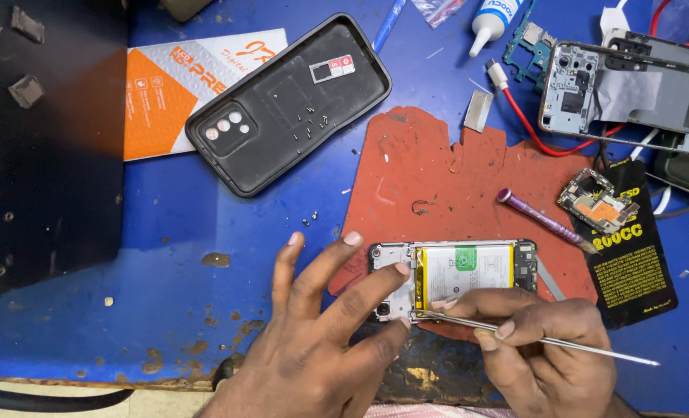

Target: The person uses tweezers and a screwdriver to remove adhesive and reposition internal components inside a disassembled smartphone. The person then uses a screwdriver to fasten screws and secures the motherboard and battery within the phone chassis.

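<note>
Two bare hands work on an opened phone (453,277) lying on a worn red mat (437,170): the left hand (325,325) steadies its camera end with spread fingers, gripping nothing, while the right hand (542,340) pinches metal tweezers (546,339) against the battery's lower edge.

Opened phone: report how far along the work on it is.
Done: the back cover is off and holds loose screws; the phone lies open, battery showing. In hand: the left hand steadies it while the right hand works tweezers at its edge. Left: the battery sits in place, cover off.
</note>
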